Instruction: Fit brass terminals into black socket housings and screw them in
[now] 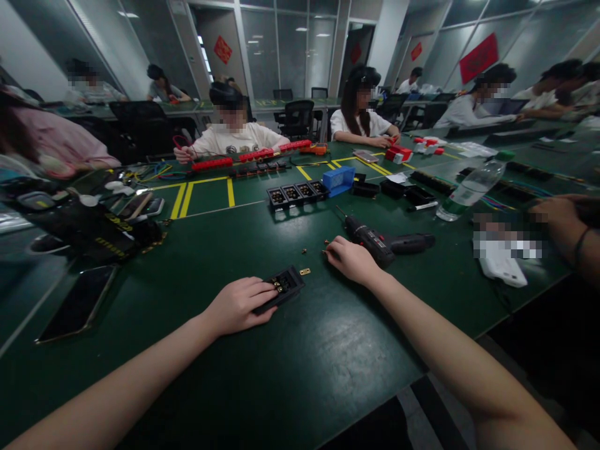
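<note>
1. Nearest, the bare left forearm [140, 369] crosses the lower left; its left hand [241, 306] is clamped on a black box [295, 280] at the green table [187, 269], fingers over the open side.
2. Brass fittings [276, 284] show inside the box.
3. Just beside its right end lies a brass plate [305, 271].
4. Well apart from the left, the right hand [349, 257] bends its fingers towards the tabletop; whether they grip anything, I cannot tell.
5. Black power drill [372, 242]: just behind that hand.
</note>
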Motion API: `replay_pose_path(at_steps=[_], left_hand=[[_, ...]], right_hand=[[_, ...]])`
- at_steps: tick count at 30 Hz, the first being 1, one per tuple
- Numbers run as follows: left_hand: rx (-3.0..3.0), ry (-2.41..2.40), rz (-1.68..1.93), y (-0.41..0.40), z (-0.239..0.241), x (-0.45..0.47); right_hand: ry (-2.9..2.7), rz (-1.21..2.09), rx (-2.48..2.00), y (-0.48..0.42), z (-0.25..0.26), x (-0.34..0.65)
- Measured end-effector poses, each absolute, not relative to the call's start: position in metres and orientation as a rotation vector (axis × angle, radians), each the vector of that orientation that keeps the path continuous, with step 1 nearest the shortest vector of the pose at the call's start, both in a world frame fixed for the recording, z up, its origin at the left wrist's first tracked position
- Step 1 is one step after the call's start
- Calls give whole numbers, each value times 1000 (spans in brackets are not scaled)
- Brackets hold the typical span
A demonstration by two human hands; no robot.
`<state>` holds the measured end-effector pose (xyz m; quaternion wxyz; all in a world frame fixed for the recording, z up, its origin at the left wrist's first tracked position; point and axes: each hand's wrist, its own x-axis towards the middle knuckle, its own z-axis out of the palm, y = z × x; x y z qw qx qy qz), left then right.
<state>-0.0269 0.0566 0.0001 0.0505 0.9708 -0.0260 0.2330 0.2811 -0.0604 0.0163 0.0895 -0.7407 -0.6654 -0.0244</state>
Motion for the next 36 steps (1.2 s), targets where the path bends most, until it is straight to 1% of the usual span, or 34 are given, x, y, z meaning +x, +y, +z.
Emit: replay_pose_path(at_steps=[4, 10, 16, 21, 26, 31, 36], left_hand=[[2960, -81, 730, 56, 2, -26], [2974, -86, 736, 55, 3, -26], [2980, -77, 748, 55, 2, -26], [2969, -76, 750, 55, 3, -27], [2967, -86, 731, 55, 3, -27], [2950, -71, 760, 55, 2, -26], [2954, -65, 739, 55, 1, -27]], right_hand=[[-2182, 26, -1940, -64, 18, 266], [-2097, -164, -2023, -61, 16, 267], [-2269, -6, -1729, -57, 7, 253], [-2375, -97, -1830, -51, 9, 249], [-2254, -87, -2003, -55, 13, 257], [-2133, -3, -1902, -58, 10, 263], [-2080, -101, -1825, -60, 8, 265]])
